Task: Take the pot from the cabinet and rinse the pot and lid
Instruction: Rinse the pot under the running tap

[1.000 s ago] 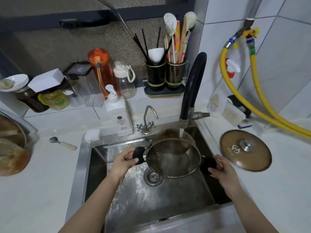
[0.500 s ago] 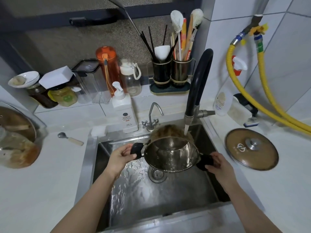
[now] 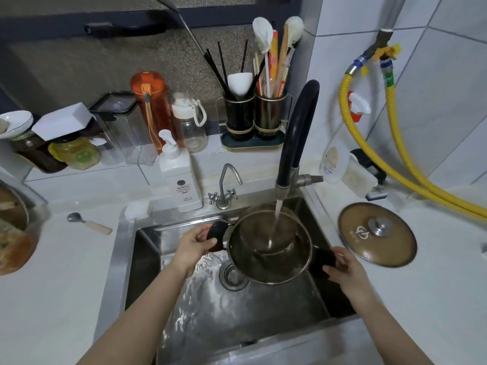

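My left hand [image 3: 193,243] gripped the pot's [image 3: 268,252] left black handle, fingers curled round it; my right hand [image 3: 342,270] gripped the right handle the same way. Pot was held above the sink [image 3: 126,259] basin over the drain [image 3: 233,276], tilted toward me, inside the sink walls. Both forearms reached in from the near edge. Faucet [image 3: 295,143] water ran into it. Lid [image 3: 376,234] lay on the counter right of the sink.

Pot [image 3: 268,262] looks like shiny steel with matt black plastic handles. Sink [image 3: 263,312] is brushed steel, wet and glinting. Lid [image 3: 369,246] is glossy brown glass with a metal knob. Worktop [image 3: 58,285] is smooth white, stone-ish. Tap [image 3: 297,133] has a matt black rubbery neck, and the hose [image 3: 395,159] is ribbed yellow.
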Action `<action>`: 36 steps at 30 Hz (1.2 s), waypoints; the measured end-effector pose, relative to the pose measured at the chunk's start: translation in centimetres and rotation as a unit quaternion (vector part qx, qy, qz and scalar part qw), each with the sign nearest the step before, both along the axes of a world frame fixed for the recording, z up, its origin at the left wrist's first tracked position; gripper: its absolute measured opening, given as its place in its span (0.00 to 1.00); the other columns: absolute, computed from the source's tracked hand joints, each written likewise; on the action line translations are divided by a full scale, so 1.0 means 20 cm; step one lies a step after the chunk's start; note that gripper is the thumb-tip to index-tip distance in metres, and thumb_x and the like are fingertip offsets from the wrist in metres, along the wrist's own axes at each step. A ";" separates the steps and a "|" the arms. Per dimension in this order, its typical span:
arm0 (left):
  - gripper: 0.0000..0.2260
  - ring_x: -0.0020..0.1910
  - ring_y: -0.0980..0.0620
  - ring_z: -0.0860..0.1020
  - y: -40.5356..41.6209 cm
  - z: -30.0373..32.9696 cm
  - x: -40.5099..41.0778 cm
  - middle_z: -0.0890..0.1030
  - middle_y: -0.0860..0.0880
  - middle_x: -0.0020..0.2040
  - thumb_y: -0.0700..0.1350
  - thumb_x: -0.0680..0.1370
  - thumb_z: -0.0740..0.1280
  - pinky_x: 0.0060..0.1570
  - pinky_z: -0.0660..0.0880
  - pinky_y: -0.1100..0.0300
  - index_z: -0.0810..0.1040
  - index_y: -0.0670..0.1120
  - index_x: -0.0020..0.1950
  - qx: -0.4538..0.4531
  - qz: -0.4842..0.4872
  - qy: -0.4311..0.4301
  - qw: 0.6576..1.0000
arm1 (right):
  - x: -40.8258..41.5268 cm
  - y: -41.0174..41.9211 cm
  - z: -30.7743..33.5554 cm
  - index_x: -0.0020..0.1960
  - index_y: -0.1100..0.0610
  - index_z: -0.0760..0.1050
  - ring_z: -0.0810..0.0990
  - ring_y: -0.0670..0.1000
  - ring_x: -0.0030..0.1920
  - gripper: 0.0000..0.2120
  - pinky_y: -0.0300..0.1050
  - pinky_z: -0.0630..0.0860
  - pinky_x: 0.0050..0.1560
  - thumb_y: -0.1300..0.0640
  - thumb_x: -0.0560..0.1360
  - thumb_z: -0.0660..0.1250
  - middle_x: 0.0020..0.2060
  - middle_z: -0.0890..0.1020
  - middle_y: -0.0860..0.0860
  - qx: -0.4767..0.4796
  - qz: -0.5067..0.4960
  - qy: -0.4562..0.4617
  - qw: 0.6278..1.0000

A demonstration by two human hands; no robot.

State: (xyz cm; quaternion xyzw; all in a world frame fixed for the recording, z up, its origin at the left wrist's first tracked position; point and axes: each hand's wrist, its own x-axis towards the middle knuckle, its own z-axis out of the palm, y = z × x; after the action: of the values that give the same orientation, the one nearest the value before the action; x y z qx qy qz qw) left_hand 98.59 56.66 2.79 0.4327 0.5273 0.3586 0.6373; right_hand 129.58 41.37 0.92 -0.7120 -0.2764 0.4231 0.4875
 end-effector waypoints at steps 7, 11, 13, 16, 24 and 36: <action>0.15 0.42 0.50 0.78 0.08 -0.03 -0.02 0.78 0.41 0.54 0.34 0.77 0.63 0.35 0.80 0.60 0.73 0.38 0.64 -0.061 0.069 0.006 0.996 | -0.04 0.20 0.10 0.63 0.61 0.71 0.78 0.51 0.46 0.17 0.41 0.76 0.37 0.68 0.75 0.63 0.52 0.79 0.54 -0.003 -0.025 0.080 0.996; 0.13 0.38 0.49 0.79 0.06 -0.04 0.10 0.80 0.42 0.48 0.36 0.77 0.66 0.29 0.80 0.61 0.76 0.36 0.61 -0.073 0.047 0.033 0.996 | 0.06 0.20 0.13 0.60 0.62 0.74 0.79 0.51 0.40 0.13 0.43 0.77 0.35 0.67 0.77 0.61 0.41 0.80 0.52 -0.030 -0.076 0.104 0.991; 0.11 0.32 0.50 0.79 0.05 -0.03 0.13 0.81 0.42 0.44 0.36 0.75 0.67 0.24 0.78 0.61 0.78 0.35 0.56 -0.082 0.054 0.042 0.994 | 0.08 0.16 0.10 0.62 0.64 0.73 0.78 0.52 0.39 0.14 0.45 0.74 0.37 0.67 0.77 0.62 0.40 0.80 0.54 -0.067 -0.095 0.110 0.987; 0.06 0.27 0.50 0.78 0.08 0.01 0.09 0.79 0.41 0.42 0.35 0.73 0.69 0.19 0.75 0.63 0.79 0.38 0.50 -0.107 0.090 0.045 0.989 | 0.00 0.13 0.05 0.62 0.64 0.72 0.77 0.52 0.37 0.14 0.41 0.73 0.29 0.66 0.76 0.63 0.41 0.80 0.57 -0.126 -0.089 0.111 0.982; 0.03 0.31 0.46 0.77 0.18 0.12 0.00 0.78 0.42 0.36 0.36 0.73 0.70 0.20 0.76 0.62 0.77 0.40 0.41 -0.073 0.158 0.071 0.982 | -0.08 0.33 0.11 0.67 0.65 0.68 0.79 0.56 0.46 0.20 0.47 0.76 0.36 0.63 0.76 0.64 0.54 0.79 0.62 -0.118 -0.058 0.113 0.985; 0.05 0.30 0.46 0.74 0.08 0.00 -0.05 0.77 0.41 0.38 0.36 0.77 0.65 0.14 0.72 0.64 0.77 0.38 0.51 -0.116 0.139 0.145 0.973 | -0.17 0.21 0.10 0.65 0.65 0.70 0.79 0.56 0.44 0.17 0.42 0.80 0.27 0.63 0.77 0.63 0.51 0.78 0.60 -0.146 -0.015 0.078 0.986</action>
State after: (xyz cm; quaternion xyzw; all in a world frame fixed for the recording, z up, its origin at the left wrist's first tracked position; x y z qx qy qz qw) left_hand 97.51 58.33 2.70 0.3254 0.7074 0.3136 0.5434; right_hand 126.16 45.64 2.82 -0.7444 -0.1620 0.5059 0.4047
